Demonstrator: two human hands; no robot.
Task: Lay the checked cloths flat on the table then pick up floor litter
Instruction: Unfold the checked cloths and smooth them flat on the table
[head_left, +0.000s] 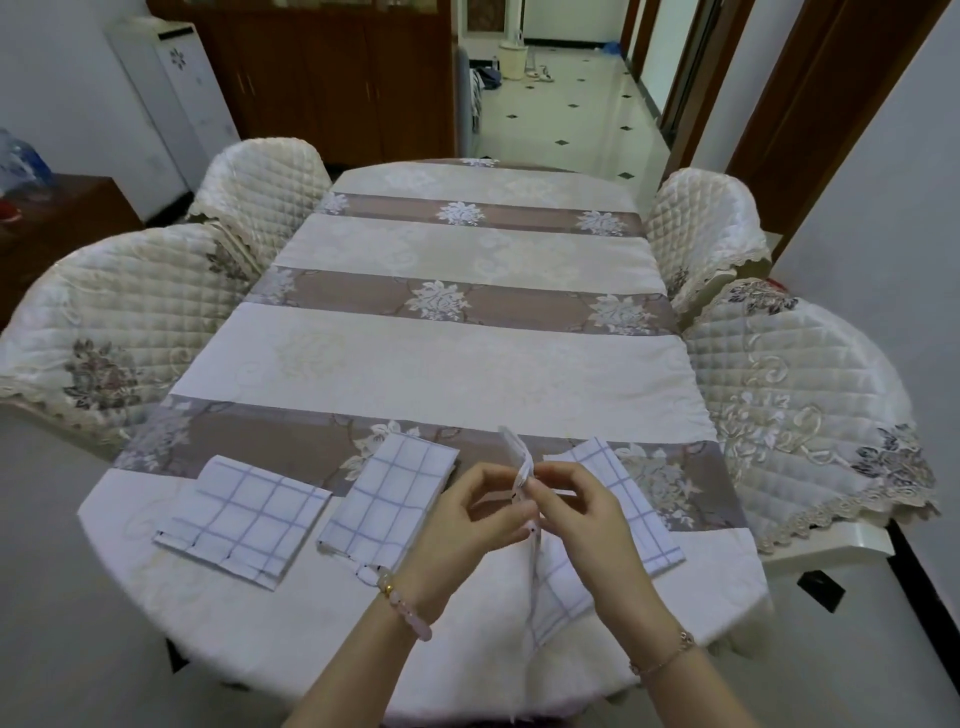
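The cloth-laying step is in hand. On the oval table's beige floral tablecloth (441, 364), one folded white-and-blue checked cloth (244, 514) lies flat at lower left, and a second folded checked cloth (389, 499) lies just beside it at lower centre. The third checked cloth (623, 493) is half down at lower right with one edge lifted. The left hand (467, 519) and right hand (576, 514), close together, both pinch that raised edge between thumb and curled fingers. Next, I'd say, it must be drawn apart, lowered and smoothed flat. No floor litter shows from here.
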